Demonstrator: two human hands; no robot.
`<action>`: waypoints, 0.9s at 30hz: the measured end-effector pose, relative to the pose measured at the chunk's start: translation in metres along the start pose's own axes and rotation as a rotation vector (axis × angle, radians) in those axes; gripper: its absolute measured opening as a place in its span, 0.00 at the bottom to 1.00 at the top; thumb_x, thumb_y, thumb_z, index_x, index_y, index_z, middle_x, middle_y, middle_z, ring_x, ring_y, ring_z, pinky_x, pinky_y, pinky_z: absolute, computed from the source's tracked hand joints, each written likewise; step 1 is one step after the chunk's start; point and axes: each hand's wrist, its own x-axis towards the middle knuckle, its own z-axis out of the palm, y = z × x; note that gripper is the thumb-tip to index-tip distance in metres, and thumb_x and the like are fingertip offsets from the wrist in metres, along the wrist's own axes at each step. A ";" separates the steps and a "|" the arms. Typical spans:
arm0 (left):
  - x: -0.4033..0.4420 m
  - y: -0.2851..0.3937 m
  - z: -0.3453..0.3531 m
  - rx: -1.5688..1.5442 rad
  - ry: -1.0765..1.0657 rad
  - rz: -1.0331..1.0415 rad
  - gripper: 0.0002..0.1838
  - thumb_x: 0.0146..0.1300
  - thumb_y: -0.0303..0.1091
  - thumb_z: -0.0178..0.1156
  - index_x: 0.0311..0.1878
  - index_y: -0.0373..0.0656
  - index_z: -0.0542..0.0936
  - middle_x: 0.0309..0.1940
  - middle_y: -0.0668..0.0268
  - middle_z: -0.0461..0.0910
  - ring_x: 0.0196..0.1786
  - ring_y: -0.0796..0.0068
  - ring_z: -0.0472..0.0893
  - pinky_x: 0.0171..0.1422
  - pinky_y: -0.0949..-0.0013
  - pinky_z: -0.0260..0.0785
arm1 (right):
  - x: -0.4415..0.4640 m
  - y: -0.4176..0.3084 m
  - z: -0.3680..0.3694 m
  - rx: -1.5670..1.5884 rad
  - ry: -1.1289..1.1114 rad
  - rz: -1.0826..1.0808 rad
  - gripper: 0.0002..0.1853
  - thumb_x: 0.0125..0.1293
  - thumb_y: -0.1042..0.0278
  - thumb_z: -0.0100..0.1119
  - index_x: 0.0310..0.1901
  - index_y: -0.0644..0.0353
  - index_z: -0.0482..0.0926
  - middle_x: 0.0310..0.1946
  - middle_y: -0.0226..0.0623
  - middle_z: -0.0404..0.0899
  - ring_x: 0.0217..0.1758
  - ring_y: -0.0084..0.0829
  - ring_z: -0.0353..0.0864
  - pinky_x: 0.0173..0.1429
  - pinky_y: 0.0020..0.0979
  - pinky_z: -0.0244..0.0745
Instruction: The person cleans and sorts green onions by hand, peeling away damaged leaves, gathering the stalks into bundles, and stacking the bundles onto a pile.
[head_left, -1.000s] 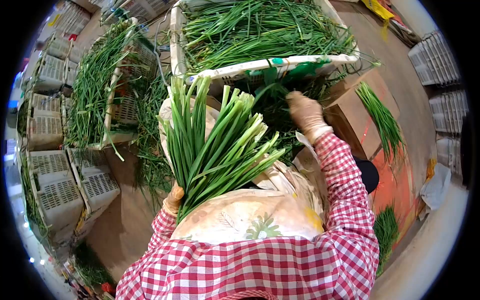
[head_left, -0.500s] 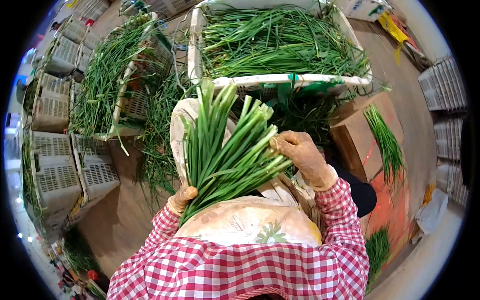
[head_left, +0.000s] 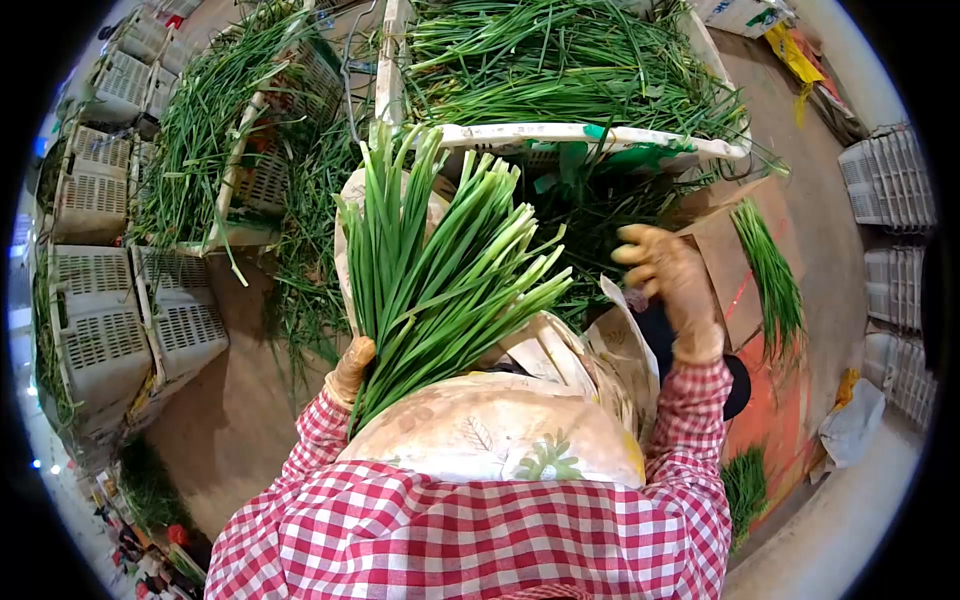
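A thick bunch of green garlic chives (head_left: 430, 270) fans out above my lap, pale cut ends pointing up and to the right. My left hand (head_left: 350, 370), in a tan glove, is closed around the lower left part of the bunch. To the right of it, apart from the stems, my gloved right hand (head_left: 668, 278) hangs in the air with fingers spread and nothing visible in them. A stained pale apron (head_left: 490, 425) covers my lap under the bunch.
Ahead stands a white crate (head_left: 600, 133) heaped with chives; another loaded crate (head_left: 235, 190) is at the left. A small chive bundle (head_left: 768, 270) lies on a cardboard box (head_left: 715, 240) at right. White crates (head_left: 100, 320) line the left side, stacked crates (head_left: 888, 185) the right.
My right hand has let go of the stem ends, moved right and opened. The bunch, still in my left hand, has shifted slightly left and spread wider.
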 end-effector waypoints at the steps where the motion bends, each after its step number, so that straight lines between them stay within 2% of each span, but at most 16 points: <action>1: 0.000 0.001 0.000 0.005 0.001 -0.002 0.38 0.55 0.47 0.67 0.65 0.39 0.66 0.59 0.60 0.72 0.59 0.68 0.74 0.65 0.65 0.67 | -0.009 -0.009 0.028 -0.038 -0.139 0.000 0.19 0.68 0.53 0.54 0.49 0.61 0.78 0.34 0.34 0.83 0.27 0.17 0.77 0.24 0.15 0.66; 2: 0.002 0.002 0.001 0.027 -0.014 -0.012 0.38 0.55 0.47 0.68 0.65 0.39 0.66 0.59 0.60 0.72 0.59 0.68 0.74 0.65 0.65 0.67 | -0.022 -0.015 0.060 -0.028 -0.147 -0.009 0.19 0.67 0.56 0.57 0.47 0.67 0.77 0.28 0.33 0.81 0.22 0.14 0.75 0.21 0.13 0.63; 5: 0.004 0.002 0.002 0.057 -0.047 0.000 0.39 0.54 0.47 0.68 0.65 0.40 0.65 0.60 0.61 0.71 0.59 0.69 0.74 0.65 0.64 0.66 | -0.022 0.008 0.083 -0.220 -0.114 -0.092 0.09 0.66 0.64 0.58 0.38 0.61 0.79 0.24 0.28 0.79 0.20 0.14 0.73 0.20 0.14 0.64; 7: -0.001 0.002 -0.004 0.079 -0.039 0.024 0.40 0.54 0.47 0.68 0.66 0.39 0.64 0.60 0.61 0.71 0.60 0.69 0.73 0.65 0.65 0.66 | -0.009 0.010 0.061 -0.052 0.127 -0.136 0.12 0.65 0.57 0.59 0.36 0.59 0.79 0.23 0.30 0.80 0.22 0.19 0.76 0.26 0.19 0.70; 8: -0.002 0.002 -0.006 0.078 -0.037 0.031 0.40 0.54 0.47 0.68 0.66 0.39 0.64 0.60 0.61 0.71 0.60 0.69 0.73 0.65 0.65 0.66 | 0.002 0.016 0.039 -0.178 0.267 -0.278 0.13 0.67 0.58 0.56 0.36 0.60 0.79 0.21 0.33 0.79 0.20 0.23 0.77 0.23 0.24 0.69; 10: 0.000 0.000 -0.009 0.040 -0.029 0.033 0.40 0.54 0.47 0.68 0.66 0.39 0.64 0.61 0.60 0.70 0.60 0.69 0.73 0.65 0.65 0.66 | 0.027 0.041 -0.021 -1.476 0.606 -0.501 0.13 0.70 0.59 0.51 0.44 0.60 0.77 0.19 0.35 0.79 0.17 0.26 0.76 0.19 0.28 0.68; 11: 0.002 0.001 -0.009 0.038 -0.036 0.039 0.40 0.54 0.47 0.68 0.66 0.39 0.64 0.61 0.60 0.70 0.60 0.69 0.73 0.65 0.65 0.66 | 0.030 0.050 -0.037 -1.592 0.674 -0.436 0.19 0.69 0.61 0.52 0.57 0.59 0.72 0.18 0.37 0.79 0.16 0.27 0.75 0.20 0.28 0.68; 13: 0.002 0.001 -0.009 0.099 -0.018 0.043 0.41 0.54 0.46 0.68 0.67 0.38 0.63 0.61 0.60 0.70 0.60 0.69 0.72 0.65 0.65 0.66 | 0.010 0.007 0.009 -1.584 0.535 -0.254 0.29 0.66 0.60 0.57 0.67 0.54 0.63 0.22 0.37 0.80 0.18 0.28 0.77 0.22 0.31 0.71; 14: 0.002 -0.001 -0.012 0.106 -0.006 0.040 0.41 0.55 0.47 0.68 0.67 0.39 0.63 0.62 0.60 0.69 0.61 0.69 0.71 0.66 0.65 0.65 | 0.006 0.006 0.025 -1.012 0.377 -0.458 0.30 0.63 0.60 0.61 0.66 0.50 0.65 0.25 0.35 0.81 0.22 0.27 0.77 0.26 0.33 0.73; 16: 0.008 -0.001 -0.005 0.143 -0.022 0.040 0.43 0.55 0.46 0.68 0.68 0.38 0.60 0.62 0.60 0.68 0.62 0.69 0.71 0.66 0.65 0.65 | -0.003 -0.012 0.065 -0.741 0.040 -0.621 0.20 0.59 0.59 0.64 0.54 0.49 0.79 0.29 0.39 0.80 0.30 0.34 0.78 0.38 0.33 0.72; 17: 0.010 -0.001 -0.001 0.185 -0.032 0.052 0.44 0.54 0.46 0.68 0.69 0.38 0.57 0.62 0.60 0.68 0.62 0.69 0.70 0.65 0.65 0.65 | -0.005 -0.025 0.075 -1.041 -0.128 -0.662 0.16 0.58 0.59 0.63 0.48 0.51 0.81 0.23 0.40 0.74 0.28 0.40 0.75 0.35 0.37 0.69; 19: 0.012 -0.012 -0.033 0.361 -0.058 0.158 0.45 0.59 0.38 0.64 0.73 0.42 0.48 0.64 0.57 0.65 0.63 0.69 0.68 0.66 0.65 0.65 | 0.005 -0.014 0.085 -1.196 -0.253 -0.811 0.11 0.56 0.61 0.63 0.39 0.54 0.82 0.19 0.38 0.69 0.25 0.41 0.73 0.32 0.40 0.66; 20: 0.011 -0.020 -0.061 0.472 -0.053 0.188 0.44 0.61 0.32 0.61 0.74 0.44 0.45 0.65 0.56 0.63 0.64 0.69 0.68 0.65 0.65 0.64 | 0.006 -0.014 0.087 -1.193 -0.285 -0.834 0.09 0.56 0.62 0.63 0.36 0.54 0.82 0.19 0.39 0.70 0.26 0.41 0.74 0.33 0.41 0.66; 22: 0.012 -0.014 -0.036 0.427 -0.157 0.216 0.42 0.62 0.33 0.60 0.74 0.44 0.46 0.66 0.56 0.63 0.65 0.70 0.66 0.68 0.65 0.58 | 0.006 -0.009 0.081 -1.217 -0.323 -0.818 0.06 0.55 0.64 0.63 0.31 0.55 0.82 0.22 0.39 0.73 0.28 0.40 0.75 0.34 0.40 0.67; 26: 0.013 0.011 0.022 0.402 -0.138 0.147 0.41 0.62 0.34 0.59 0.73 0.43 0.48 0.67 0.57 0.61 0.66 0.69 0.64 0.71 0.65 0.51 | 0.002 -0.006 0.070 -1.109 -0.163 -0.712 0.14 0.53 0.66 0.64 0.43 0.56 0.80 0.23 0.38 0.74 0.31 0.40 0.75 0.36 0.39 0.68; 27: 0.014 0.012 0.028 0.406 -0.103 0.111 0.40 0.62 0.35 0.59 0.73 0.42 0.49 0.67 0.58 0.61 0.66 0.68 0.64 0.72 0.65 0.51 | -0.002 -0.016 0.073 -1.046 -0.203 -0.555 0.16 0.53 0.65 0.64 0.45 0.56 0.79 0.24 0.38 0.74 0.32 0.40 0.75 0.37 0.39 0.68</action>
